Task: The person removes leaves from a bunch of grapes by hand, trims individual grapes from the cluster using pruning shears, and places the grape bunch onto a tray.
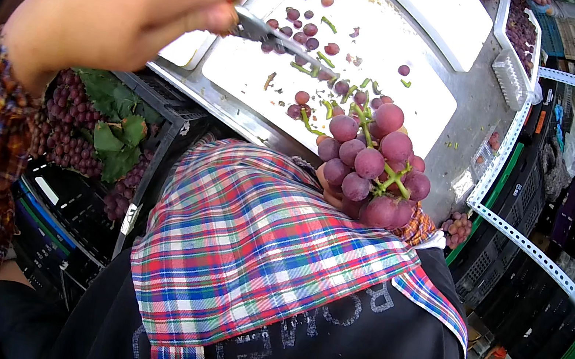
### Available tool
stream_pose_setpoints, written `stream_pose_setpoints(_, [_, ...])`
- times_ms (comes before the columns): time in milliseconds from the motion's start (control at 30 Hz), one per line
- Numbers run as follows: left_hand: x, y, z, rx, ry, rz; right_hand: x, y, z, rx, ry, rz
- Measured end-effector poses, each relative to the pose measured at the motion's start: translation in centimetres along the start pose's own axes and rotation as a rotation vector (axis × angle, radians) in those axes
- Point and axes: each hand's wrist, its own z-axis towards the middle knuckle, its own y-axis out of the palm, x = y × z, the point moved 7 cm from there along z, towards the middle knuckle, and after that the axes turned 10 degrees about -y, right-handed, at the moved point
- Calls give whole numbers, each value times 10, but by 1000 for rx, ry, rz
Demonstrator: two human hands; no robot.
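My left hand [140,7] is raised at the upper left and grips metal scissors [275,38], whose blades point down to the right. Their tips are near the upper side of a bunch of red-purple grapes [369,163]. My right hand [328,185], mostly hidden behind the bunch, holds it from below, over the near edge of a white tray [420,110]. Green stems show among the berries. Loose grapes [310,29] and cut green stem pieces [325,59] are scattered on the tray.
A black crate [160,133] of grape bunches and green leaves stands at the lower left. Clear plastic punnets [510,79] lie at the table's right side, near a white container [536,46] of grapes. Perforated metal strips [548,260] and stacked dark crates [513,235] stand beyond.
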Motion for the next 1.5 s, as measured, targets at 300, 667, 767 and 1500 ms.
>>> stream_pose_setpoints(300, [-51, 91, -25, -83, -653, -174, -7, 25, 37, -307, 129, 66])
stream_pose_setpoints(667, [-15, 221, 16, 119, -612, -155, -26, -51, 42, -195, 135, -218])
stream_pose_setpoints(767, [-12, 223, 13, 186, -599, -63, -23, -40, 58, -191, 93, 58])
stream_pose_setpoints(1500, [47, 168, 47, 271, -494, -1916, -26, -10, 91, -92, -230, -768])
